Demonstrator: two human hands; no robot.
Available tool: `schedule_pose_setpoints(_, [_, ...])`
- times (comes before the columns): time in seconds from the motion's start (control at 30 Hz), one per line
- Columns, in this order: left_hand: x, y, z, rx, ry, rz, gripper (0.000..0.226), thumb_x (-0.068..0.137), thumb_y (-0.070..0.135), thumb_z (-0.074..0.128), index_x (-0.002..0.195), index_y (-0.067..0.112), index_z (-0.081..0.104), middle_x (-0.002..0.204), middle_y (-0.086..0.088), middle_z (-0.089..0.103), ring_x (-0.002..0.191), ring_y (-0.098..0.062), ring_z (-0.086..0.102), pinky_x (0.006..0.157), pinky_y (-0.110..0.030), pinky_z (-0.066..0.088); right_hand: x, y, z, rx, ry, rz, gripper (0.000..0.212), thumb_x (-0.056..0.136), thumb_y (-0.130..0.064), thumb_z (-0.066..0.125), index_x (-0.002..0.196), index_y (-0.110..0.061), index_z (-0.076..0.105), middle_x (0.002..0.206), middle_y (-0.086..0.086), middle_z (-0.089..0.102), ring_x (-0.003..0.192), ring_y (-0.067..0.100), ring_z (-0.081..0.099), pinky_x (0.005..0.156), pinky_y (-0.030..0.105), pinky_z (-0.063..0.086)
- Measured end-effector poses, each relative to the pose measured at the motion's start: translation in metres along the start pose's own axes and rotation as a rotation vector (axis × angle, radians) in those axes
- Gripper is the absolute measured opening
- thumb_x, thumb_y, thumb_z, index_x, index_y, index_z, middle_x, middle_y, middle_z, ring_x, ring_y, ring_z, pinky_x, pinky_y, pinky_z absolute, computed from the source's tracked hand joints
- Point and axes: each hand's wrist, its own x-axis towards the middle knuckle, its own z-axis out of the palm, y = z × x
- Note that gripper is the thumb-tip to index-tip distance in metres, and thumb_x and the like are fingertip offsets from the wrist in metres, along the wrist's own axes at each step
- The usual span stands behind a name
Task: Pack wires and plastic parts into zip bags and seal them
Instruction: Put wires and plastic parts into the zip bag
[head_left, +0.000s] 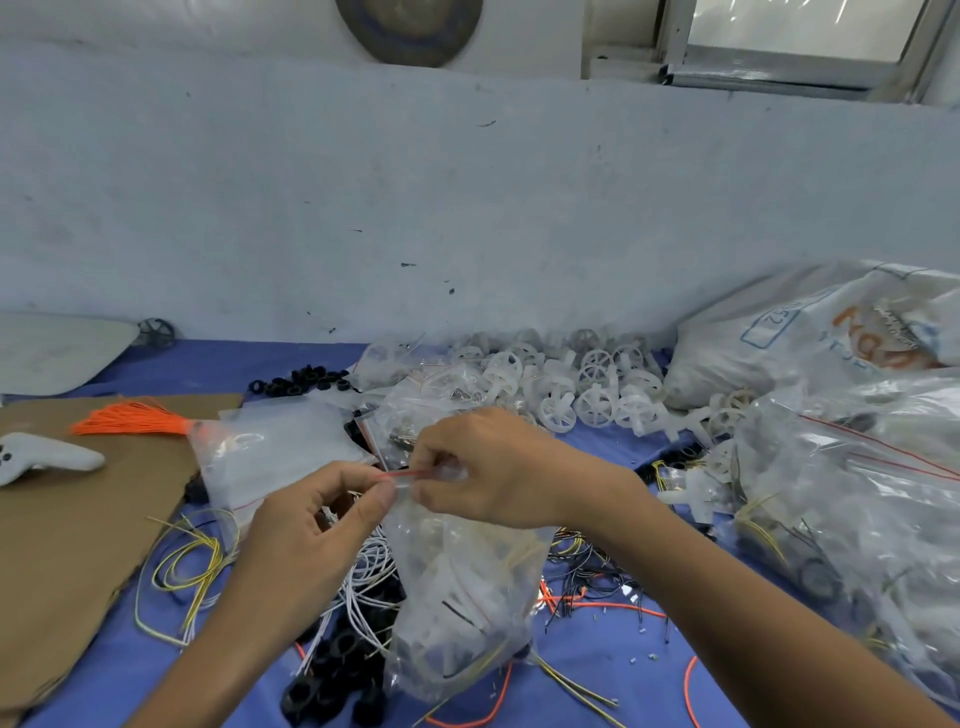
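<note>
Head view: left hand (317, 512) and right hand (493, 467) pinch crinkly clear zip bag (462, 587).

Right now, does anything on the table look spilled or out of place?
Nothing looks damaged. Loose wires sprawl round the bag, whose zip the left hand and right hand pinch. Small white bits lie scattered to its right. A white controller-like gadget on the cardboard looks out of place among parts.
</note>
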Motion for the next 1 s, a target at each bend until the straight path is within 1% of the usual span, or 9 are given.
schedule_pose_setpoints(0.13, [-0.002,0.005,0.001,0.026,-0.005,0.005,0.043,0.075,0.07,0.058,0.102,0.037,0.069,0.068,-0.003,0.061,0.048,-0.007,0.038,0.046,-0.021,0.033,-0.005,0.002,-0.004,0.015,-0.009,0.005,0.008,0.086,-0.03,0.065,0.089,-0.023,0.068,0.083,-0.006,0.067,0.078,0.015,0.059,0.074,0.038,0.049])
schedule_pose_setpoints(0.3, [-0.006,0.011,0.006,0.007,-0.022,0.055,0.03,0.082,0.062,0.065,0.101,0.039,0.069,0.064,0.002,0.06,0.045,-0.005,0.034,0.043,-0.018,0.029,-0.008,-0.003,-0.003,-0.002,-0.018,-0.022,0.017,0.091,-0.04,0.062,0.094,-0.023,0.067,0.089,-0.007,0.067,0.082,0.016,0.059,0.075,0.04,0.049])
schedule_pose_setpoints(0.4, [-0.009,0.012,0.003,0.023,0.024,0.051,0.037,0.078,0.067,0.062,0.098,0.037,0.069,0.061,0.01,0.058,0.046,-0.005,0.037,0.044,-0.018,0.031,-0.013,0.001,-0.004,-0.004,-0.01,-0.006,0.021,0.092,-0.043,0.061,0.095,-0.022,0.065,0.091,-0.009,0.065,0.083,0.015,0.057,0.078,0.039,0.048])
schedule_pose_setpoints(0.5, [-0.01,0.019,0.004,0.111,0.039,0.069,0.03,0.077,0.063,0.062,0.097,0.041,0.068,0.07,0.017,0.064,0.045,-0.003,0.043,0.044,-0.017,0.036,-0.015,0.0,-0.002,-0.006,-0.012,-0.034,0.02,0.094,-0.038,0.06,0.093,-0.019,0.064,0.089,-0.007,0.064,0.085,0.018,0.058,0.077,0.041,0.047])
schedule_pose_setpoints(0.63, [-0.012,0.028,0.006,0.142,0.019,0.102,0.019,0.076,0.056,0.064,0.091,0.045,0.068,0.082,0.019,0.068,0.053,0.009,0.049,0.048,-0.005,0.036,-0.019,0.0,-0.001,0.004,-0.006,-0.03,0.021,0.093,-0.043,0.059,0.093,-0.022,0.065,0.089,-0.01,0.064,0.086,0.016,0.059,0.077,0.041,0.048])
schedule_pose_setpoints(0.77, [-0.013,0.029,0.002,0.215,0.054,0.097,0.014,0.077,0.053,0.065,0.089,0.045,0.067,0.087,0.022,0.063,0.061,0.007,0.051,0.055,-0.017,0.04,-0.025,0.007,-0.002,0.002,0.02,0.002,0.015,0.092,-0.037,0.062,0.094,-0.023,0.066,0.093,-0.009,0.067,0.089,0.015,0.06,0.079,0.04,0.048])
schedule_pose_setpoints(0.83, [-0.013,0.034,0.003,0.311,0.043,0.16,0.015,0.083,0.056,0.065,0.087,0.042,0.066,0.089,0.024,0.062,0.075,0.006,0.053,0.064,-0.022,0.042,-0.025,0.004,0.0,-0.002,0.03,-0.014,0.014,0.092,-0.036,0.061,0.093,-0.023,0.065,0.093,-0.009,0.065,0.089,0.014,0.059,0.077,0.041,0.049])
schedule_pose_setpoints(0.9, [-0.014,0.041,0.007,0.423,0.003,0.239,0.013,0.085,0.052,0.062,0.087,0.039,0.065,0.089,0.025,0.062,0.09,0.0,0.054,0.071,-0.024,0.044,-0.025,0.001,0.002,-0.003,0.045,-0.029,0.015,0.092,-0.039,0.06,0.091,-0.025,0.065,0.092,-0.01,0.064,0.088,0.012,0.059,0.075,0.04,0.049])
schedule_pose_setpoints(1.0, [-0.015,0.044,0.005,0.453,0.012,0.245,0.009,0.083,0.046,0.061,0.085,0.038,0.064,0.086,0.025,0.062,0.093,-0.003,0.053,0.072,-0.024,0.045,-0.028,0.002,-0.003,-0.032,0.058,-0.004,0.018,0.092,-0.046,0.058,0.094,-0.029,0.065,0.096,-0.011,0.065,0.09,0.012,0.06,0.079,0.039,0.05])
